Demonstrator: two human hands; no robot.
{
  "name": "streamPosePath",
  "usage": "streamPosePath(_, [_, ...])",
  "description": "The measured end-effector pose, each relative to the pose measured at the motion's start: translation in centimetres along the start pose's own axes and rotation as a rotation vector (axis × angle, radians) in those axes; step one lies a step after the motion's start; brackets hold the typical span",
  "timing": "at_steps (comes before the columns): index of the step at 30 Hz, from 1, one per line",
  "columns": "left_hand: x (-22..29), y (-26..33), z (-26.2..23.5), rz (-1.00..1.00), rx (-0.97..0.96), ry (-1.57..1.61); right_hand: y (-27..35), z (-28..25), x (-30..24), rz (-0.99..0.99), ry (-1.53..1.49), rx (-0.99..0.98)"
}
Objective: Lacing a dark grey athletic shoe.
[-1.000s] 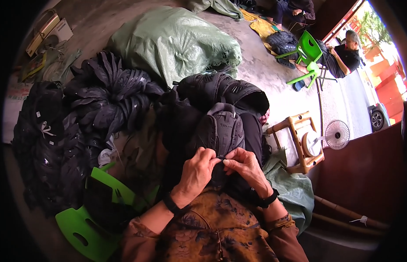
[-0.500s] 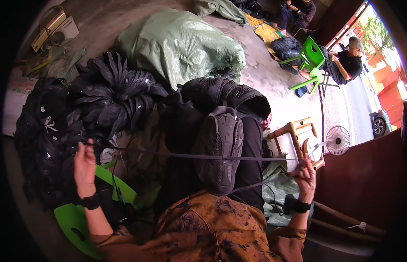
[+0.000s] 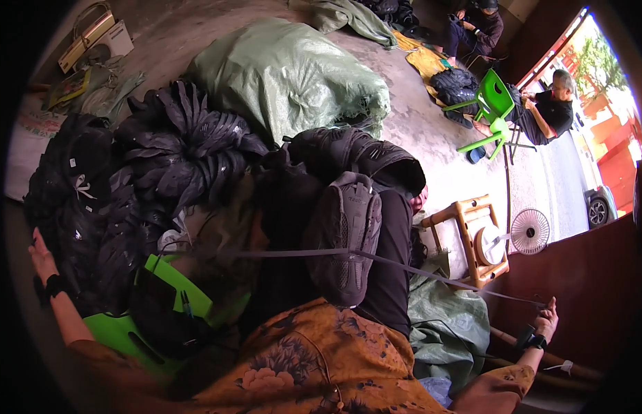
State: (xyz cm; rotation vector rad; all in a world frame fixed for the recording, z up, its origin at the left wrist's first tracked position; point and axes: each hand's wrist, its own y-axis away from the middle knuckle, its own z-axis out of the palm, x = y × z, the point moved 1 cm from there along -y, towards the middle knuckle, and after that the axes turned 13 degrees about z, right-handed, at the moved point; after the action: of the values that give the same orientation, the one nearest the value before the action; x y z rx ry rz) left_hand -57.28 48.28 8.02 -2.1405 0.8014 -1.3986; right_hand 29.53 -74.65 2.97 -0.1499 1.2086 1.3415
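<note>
A dark grey mesh shoe upper (image 3: 331,241) lies across my lap, against my black trouser leg. A long flat grey shoelace (image 3: 431,274) passes across it, one length running left and the other right. My right hand (image 3: 546,319), far out at the right, pinches the right end, and that length is stretched straight. The left length blurs over the dark area beside my knee, and its tip cannot be made out. Out at the far left, my left hand (image 3: 42,257) is raised with fingers extended, next to a heap of black shoe uppers (image 3: 76,200); no lace shows in it.
More black uppers (image 3: 190,138) lie fanned beyond the heap. Past my knees sits a big pale green woven sack (image 3: 286,76). A bamboo stool (image 3: 466,238) and small fan (image 3: 530,231) stand right; a green chair (image 3: 190,297) is left. Two people sit at the far right.
My hands have moved far apart, left hand outward left, right hand outward right and down. The lace's left length no longer visibly reaches my left hand; the right length is now taut.
</note>
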Motion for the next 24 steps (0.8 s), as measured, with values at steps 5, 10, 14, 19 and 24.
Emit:
streamPosePath(5, [1.7,-0.5,-1.9,-0.222,0.451,0.222,3.1,-3.4,-7.9,-0.315,-0.023,0.229])
streamPosePath(10, [-0.5,1.3,-2.3,-0.38,0.759,0.232,4.2,-2.3,-10.5,-0.58,0.097,0.139])
streamPosePath(14, [4.7,3.3,4.7,0.298,-0.182,-0.614,4.2,5.7,6.2,-0.421,0.483,-0.343])
streamPosePath(19, [25.9,13.0,34.4,-0.348,-0.225,0.367,15.6,19.0,26.0,-0.282,1.12,-0.531])
streamPosePath(24, [38.7,20.4,46.5,-0.267,-0.612,0.545,25.9,26.6,38.6,-0.911,1.353,-0.976])
